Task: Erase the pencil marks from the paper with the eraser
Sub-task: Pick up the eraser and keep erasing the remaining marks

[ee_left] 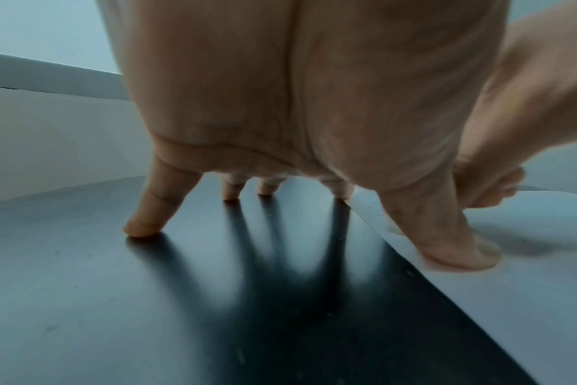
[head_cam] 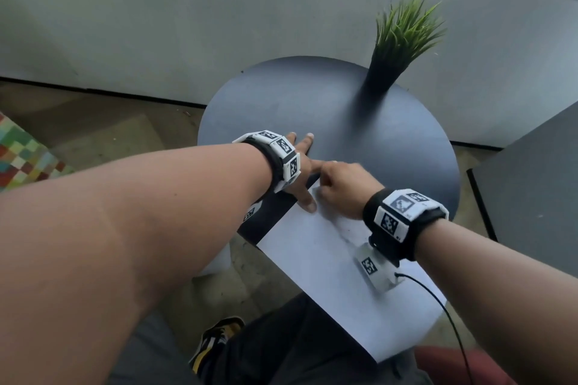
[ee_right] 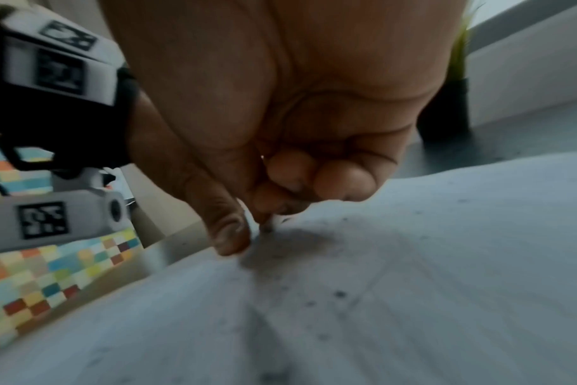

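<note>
A white sheet of paper [head_cam: 328, 275] lies on the round dark table [head_cam: 344, 122] and hangs over its near edge. My left hand [head_cam: 305, 172] is spread flat, with fingertips on the table and the thumb [ee_left: 452, 250] pressing the paper's left edge. My right hand [head_cam: 337, 187] is curled just to its right, low on the paper's far end. In the right wrist view its thumb and fingers [ee_right: 234, 234] pinch a small eraser [ee_right: 267, 227], mostly hidden, tip on the paper [ee_right: 412, 286]. Faint grey smudges [head_cam: 347, 239] and dark crumbs [ee_right: 339, 294] dot the sheet.
A potted grass plant [head_cam: 403, 40] stands at the table's far right. A dark cabinet top [head_cam: 531, 197] sits to the right, a colourful checkered rug [head_cam: 22, 159] on the floor at left. A black cable [head_cam: 438, 297] runs from the right wrist camera.
</note>
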### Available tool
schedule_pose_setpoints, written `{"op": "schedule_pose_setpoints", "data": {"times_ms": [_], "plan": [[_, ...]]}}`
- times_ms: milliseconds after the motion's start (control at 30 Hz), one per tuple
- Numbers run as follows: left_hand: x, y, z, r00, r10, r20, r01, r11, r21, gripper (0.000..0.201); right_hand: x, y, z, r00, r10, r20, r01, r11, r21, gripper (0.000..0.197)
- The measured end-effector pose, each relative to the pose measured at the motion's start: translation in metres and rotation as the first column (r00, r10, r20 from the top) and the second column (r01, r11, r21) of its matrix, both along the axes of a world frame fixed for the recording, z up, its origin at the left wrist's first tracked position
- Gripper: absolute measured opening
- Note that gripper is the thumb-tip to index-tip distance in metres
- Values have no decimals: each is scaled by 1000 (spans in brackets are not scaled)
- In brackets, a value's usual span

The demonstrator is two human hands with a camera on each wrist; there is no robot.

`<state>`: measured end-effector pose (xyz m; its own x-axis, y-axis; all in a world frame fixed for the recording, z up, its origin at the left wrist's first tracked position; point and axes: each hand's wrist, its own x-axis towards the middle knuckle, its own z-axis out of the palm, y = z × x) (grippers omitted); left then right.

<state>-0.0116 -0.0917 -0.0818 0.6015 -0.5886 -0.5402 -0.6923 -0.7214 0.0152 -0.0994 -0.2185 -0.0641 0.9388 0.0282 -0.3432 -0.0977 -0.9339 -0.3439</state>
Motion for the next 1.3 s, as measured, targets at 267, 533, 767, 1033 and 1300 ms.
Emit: {"op": "schedule_pose_setpoints", "data": {"times_ms": [267, 533, 767, 1033, 1300], "plan": [[-2, -1, 1, 1000, 0, 12, 0, 1000, 14, 115, 12, -10, 5, 998, -47, 49, 51, 995, -86, 15], [-3, -3, 2, 999, -22, 34, 21, 999, 28, 118, 6, -28, 6, 996, -55, 69, 63, 991, -116, 15], [-2, -4, 2, 1000, -20, 22, 20, 999, 33, 120, -1, -25, 8, 987, 160, -18, -161, 983, -94, 7], [-2, -2, 1, 999, -29, 25, 28, 998, 49, 124, -19, -10, 3, 954, 300, -22, -301, 951, -75, 11], [-2, -1, 0, 1000, -20, 16, 19, 999, 39, 124, -16, -10, 2, 981, 195, -15, -195, 971, -139, 11]]}}
